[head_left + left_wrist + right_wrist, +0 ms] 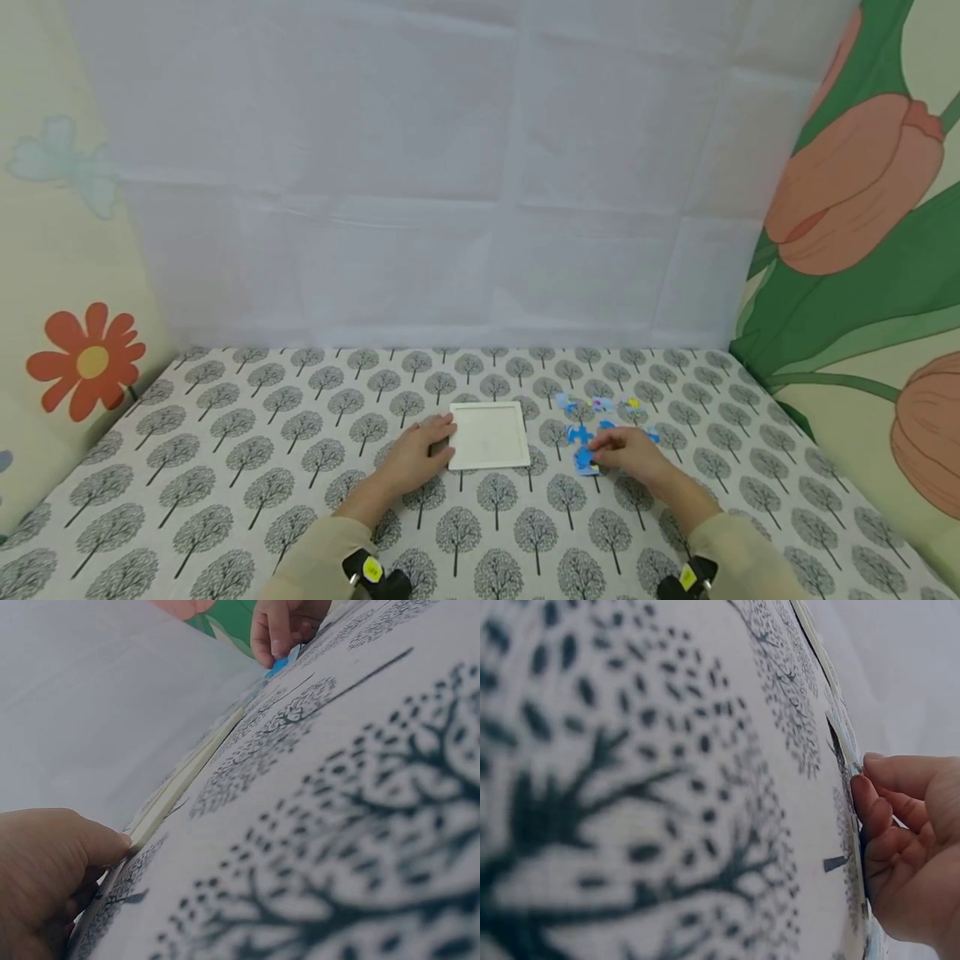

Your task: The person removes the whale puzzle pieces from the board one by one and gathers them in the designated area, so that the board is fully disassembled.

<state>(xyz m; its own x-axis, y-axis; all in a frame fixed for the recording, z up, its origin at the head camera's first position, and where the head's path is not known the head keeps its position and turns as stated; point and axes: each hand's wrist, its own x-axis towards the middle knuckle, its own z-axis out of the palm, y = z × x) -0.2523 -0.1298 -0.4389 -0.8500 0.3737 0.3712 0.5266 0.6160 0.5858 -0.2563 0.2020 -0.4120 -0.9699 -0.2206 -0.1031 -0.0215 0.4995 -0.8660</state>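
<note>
A shallow white square puzzle tray [489,436] with a raised rim lies flat on the cloth. My left hand [420,450] rests at its left edge, the fingers and thumb fairly straight against the rim. In the left wrist view the thumb [105,844] touches the tray's near corner. To the right of the tray, my right hand [630,452] pinches a blue jigsaw piece [584,461] between thumb and fingers. The right wrist view shows this piece tilted at the fingertips, one edge raised off the cloth. The hand hides part of the pieces beneath it.
Several loose jigsaw pieces lie around the right hand, among them a blue piece [578,434], a pink-and-blue piece [602,404] and a yellow one [633,403]. A tree-patterned cloth [300,500] covers the table. A white sheet [420,167] hangs behind it.
</note>
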